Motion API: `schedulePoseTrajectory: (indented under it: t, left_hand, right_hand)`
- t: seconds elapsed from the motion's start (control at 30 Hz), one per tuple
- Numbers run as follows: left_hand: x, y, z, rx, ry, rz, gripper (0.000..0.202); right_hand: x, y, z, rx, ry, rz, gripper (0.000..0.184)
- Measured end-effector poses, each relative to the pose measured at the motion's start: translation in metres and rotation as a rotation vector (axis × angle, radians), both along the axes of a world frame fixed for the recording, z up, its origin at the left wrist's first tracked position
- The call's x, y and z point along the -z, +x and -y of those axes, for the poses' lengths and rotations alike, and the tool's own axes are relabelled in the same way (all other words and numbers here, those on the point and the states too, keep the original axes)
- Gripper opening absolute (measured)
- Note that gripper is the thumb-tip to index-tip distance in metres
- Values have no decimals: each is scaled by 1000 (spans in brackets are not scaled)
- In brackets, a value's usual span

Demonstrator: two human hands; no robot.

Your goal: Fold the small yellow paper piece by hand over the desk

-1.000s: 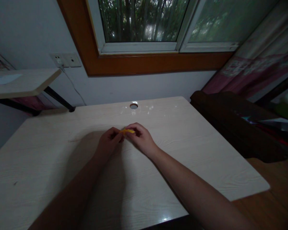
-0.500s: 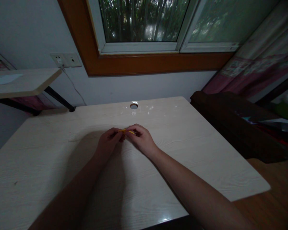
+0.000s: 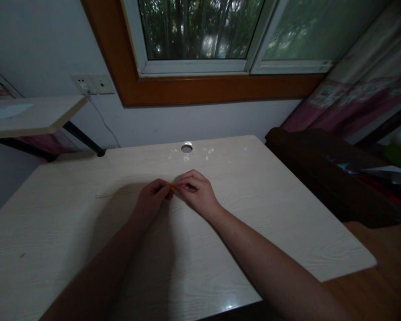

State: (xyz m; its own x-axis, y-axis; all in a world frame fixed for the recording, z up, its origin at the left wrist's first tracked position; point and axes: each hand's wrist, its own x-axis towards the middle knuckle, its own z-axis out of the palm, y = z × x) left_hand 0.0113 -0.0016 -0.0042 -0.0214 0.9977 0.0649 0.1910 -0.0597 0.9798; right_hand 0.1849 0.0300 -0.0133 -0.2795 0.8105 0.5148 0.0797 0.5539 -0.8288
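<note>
Head view: small yellow piece [image 3: 172, 185] over pale table [image 3: 270, 200]; pinched by left hand [image 3: 151, 195] at nine o'clock, right hand [image 3: 201, 191] at three. Round hole [image 3: 186, 149] towards one o'clock. Possible fault: slippage, from scant fingertip hold or uneven pull.

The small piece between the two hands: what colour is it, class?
The small piece is yellow-orange, best seen in the head view.

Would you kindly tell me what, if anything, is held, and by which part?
The left hand and right hand pinch a small yellow piece; its gripped parts are hidden.
</note>
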Motion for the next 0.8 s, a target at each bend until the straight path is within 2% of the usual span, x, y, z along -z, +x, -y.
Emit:
schedulePoseTrajectory:
  t: [0.23,0.43,0.8]
  left_hand:
    - [6,4,0,-32,75,25,20]
    - [3,5,3,3,87,36,11]
    - [7,2,1,-7,75,87,8]
  right_hand:
    - [4,-1,-1,-10,-34,4,7]
    - [3,0,-1,-20,-31,36,8]
    - [2,1,-3,14,154,100,11]
